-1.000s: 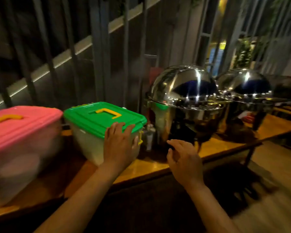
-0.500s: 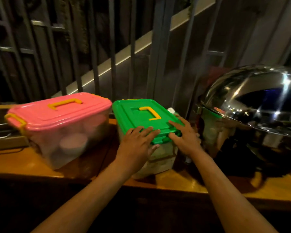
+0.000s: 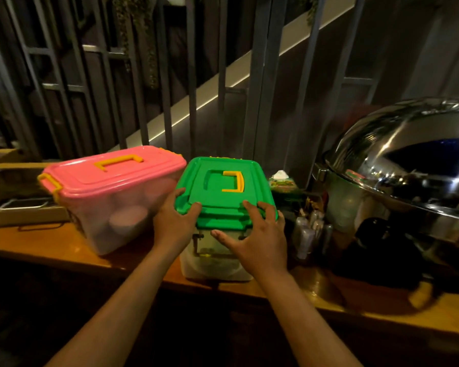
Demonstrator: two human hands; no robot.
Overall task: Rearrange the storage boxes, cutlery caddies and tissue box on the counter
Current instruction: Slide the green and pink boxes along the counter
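A clear storage box with a green lid (image 3: 220, 186) and a yellow handle stands near the front edge of the wooden counter (image 3: 51, 247). My left hand (image 3: 174, 223) grips the lid's near left corner. My right hand (image 3: 260, 239) lies on the near right corner and front wall, fingers spread. Just left, a larger pink-lidded box (image 3: 112, 178) holds bowls and nearly touches the green one. Behind the green box to its right sits a green tissue box (image 3: 282, 182). A dark cutlery caddy (image 3: 312, 229) with wrapped cutlery stands beside my right hand.
A shiny domed chafing dish (image 3: 403, 165) fills the right side of the counter, with a dark stand beneath it. A wooden tray with a metal pan (image 3: 16, 205) sits at the far left. Metal railings run close behind the counter.
The view swung left and closer. My right hand came over from the chafing dish to the green box, and both hands now hold its near corners. The box has turned, short end toward me.
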